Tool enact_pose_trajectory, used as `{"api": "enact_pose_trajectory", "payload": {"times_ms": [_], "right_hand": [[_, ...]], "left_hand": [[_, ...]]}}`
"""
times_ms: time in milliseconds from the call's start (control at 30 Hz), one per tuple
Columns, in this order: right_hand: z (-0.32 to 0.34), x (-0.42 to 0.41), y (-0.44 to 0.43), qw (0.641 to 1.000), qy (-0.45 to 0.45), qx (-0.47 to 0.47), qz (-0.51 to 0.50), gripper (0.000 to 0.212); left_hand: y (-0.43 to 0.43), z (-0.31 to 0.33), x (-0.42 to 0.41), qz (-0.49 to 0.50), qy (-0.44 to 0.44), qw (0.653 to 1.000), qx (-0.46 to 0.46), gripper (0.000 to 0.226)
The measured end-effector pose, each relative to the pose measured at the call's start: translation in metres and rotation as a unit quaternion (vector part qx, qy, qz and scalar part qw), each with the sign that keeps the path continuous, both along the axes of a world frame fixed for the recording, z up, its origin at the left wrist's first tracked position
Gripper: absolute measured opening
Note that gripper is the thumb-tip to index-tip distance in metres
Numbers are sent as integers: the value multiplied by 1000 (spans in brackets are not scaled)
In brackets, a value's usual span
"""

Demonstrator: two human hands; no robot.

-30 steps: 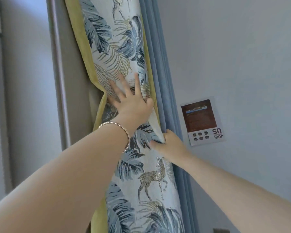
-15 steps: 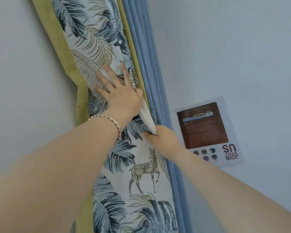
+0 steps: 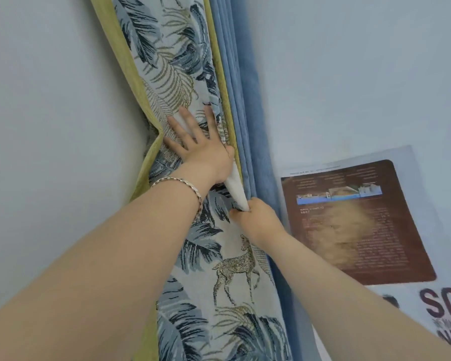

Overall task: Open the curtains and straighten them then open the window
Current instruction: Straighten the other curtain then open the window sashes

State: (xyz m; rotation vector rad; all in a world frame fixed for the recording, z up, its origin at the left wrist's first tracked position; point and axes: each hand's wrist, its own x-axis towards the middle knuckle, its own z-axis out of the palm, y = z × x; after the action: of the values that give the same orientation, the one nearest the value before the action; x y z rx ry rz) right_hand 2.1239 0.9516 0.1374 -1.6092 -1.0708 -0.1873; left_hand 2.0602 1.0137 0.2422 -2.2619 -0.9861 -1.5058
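Since the earlier frame our view has closed in and the window frame has gone. Our left hand (image 3: 201, 155) presses spread fingers flat on the patterned curtain (image 3: 235, 277); our right hand (image 3: 255, 214), nearer its edge, pinches the white lining fold (image 3: 235, 186) running upward. Curtain top and window stay unseen.

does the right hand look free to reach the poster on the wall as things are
Probably not yet: the right hand is closed on a white fold of the patterned curtain. The poster sits close beside it with bare wall between, so the path looks clear once it lets go.
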Motion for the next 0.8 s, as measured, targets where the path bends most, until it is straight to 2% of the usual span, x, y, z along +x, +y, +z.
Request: {"api": "enact_pose_trajectory", "payload": {"times_ms": [67,133,233,367,467,667,800], "right_hand": [[1,16,6,998,-35,-26,-53,20],[1,22,9,985,-111,-57,-119,20],[-1,20,14,969,-181,-58,-155,24],[-10,15,8,981,-145,-36,-122,36],[-21,3,0,986,-126,-40,-101,36],[-35,-23,-21,995,-35,-69,-56,35],[-48,-45,-53,997,20,-80,13,44]], "left_hand": [[9,-1,23,-22,20,1000,-7,80],[19,-2,36,-41,43,998,-14,80],[38,-2,43,-71,64,995,-10,79],[42,-9,36,-97,98,990,1,78],[37,-20,23,-103,120,987,11,78],[7,-39,-16,-82,106,991,9,80],[-24,-53,-51,-81,91,993,-3,79]]}}
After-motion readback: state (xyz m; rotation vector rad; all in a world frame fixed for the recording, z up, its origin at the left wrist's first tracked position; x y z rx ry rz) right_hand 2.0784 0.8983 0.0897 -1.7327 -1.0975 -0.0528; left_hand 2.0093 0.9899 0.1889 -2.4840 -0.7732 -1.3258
